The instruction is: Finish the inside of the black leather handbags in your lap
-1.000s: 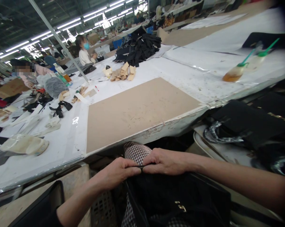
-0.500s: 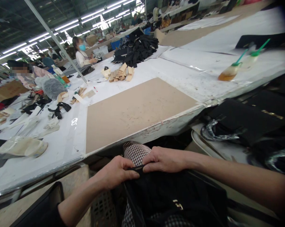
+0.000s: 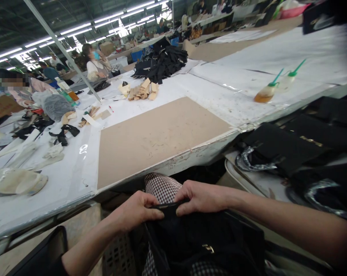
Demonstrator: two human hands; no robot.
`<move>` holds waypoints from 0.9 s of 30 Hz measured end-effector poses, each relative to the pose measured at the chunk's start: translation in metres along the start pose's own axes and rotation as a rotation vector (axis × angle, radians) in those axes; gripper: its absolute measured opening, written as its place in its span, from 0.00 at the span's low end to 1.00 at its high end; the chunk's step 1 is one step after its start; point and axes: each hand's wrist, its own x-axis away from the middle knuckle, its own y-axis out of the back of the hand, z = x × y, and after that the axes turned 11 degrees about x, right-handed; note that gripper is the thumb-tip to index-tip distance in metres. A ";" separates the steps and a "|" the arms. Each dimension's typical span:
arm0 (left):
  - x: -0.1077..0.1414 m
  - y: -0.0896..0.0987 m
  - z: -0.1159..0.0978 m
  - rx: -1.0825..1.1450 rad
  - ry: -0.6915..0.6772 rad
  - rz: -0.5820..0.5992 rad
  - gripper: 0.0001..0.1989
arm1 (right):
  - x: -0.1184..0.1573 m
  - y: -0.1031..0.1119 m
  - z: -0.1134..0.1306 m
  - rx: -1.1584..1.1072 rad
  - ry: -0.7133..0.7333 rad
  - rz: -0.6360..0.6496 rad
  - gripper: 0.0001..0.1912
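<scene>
Black bag (image 3: 202, 239), soft, smooth; straight top edge pinched by both hands (image 3: 167, 207).

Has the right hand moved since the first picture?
Yes. Against the tan sheet, the right hand has shifted slightly rightward along the black bag, opening a gap from the left hand.

Both hands (image 3: 173, 205) pinching, thumbs inward

Observed smooth black material, faintly glossy, on near bag (image 3: 190, 234); shiny, metal-looking gold fitting (image 3: 209, 248) on its front. Noted matt checked cloth (image 3: 161, 188), matt paper-like brown sheet (image 3: 161, 132) with scuffs, and translucent plastic-looking bottle (image 3: 264, 94) at right.
</scene>
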 end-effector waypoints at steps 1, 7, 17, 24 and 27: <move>0.000 -0.001 -0.002 0.012 -0.007 0.013 0.13 | 0.000 -0.001 0.001 0.007 0.013 -0.008 0.07; 0.001 -0.008 -0.022 -0.379 -0.159 0.045 0.10 | 0.001 -0.005 0.004 0.032 0.055 -0.045 0.08; -0.005 -0.032 -0.034 -0.935 -0.220 -0.231 0.17 | -0.003 0.000 0.008 0.309 0.076 -0.122 0.12; 0.001 -0.003 -0.037 -0.634 -0.141 0.035 0.14 | -0.018 0.000 0.008 0.269 0.074 -0.043 0.11; 0.006 0.000 -0.037 -0.563 -0.108 0.054 0.12 | -0.018 0.002 0.005 0.219 0.053 -0.020 0.12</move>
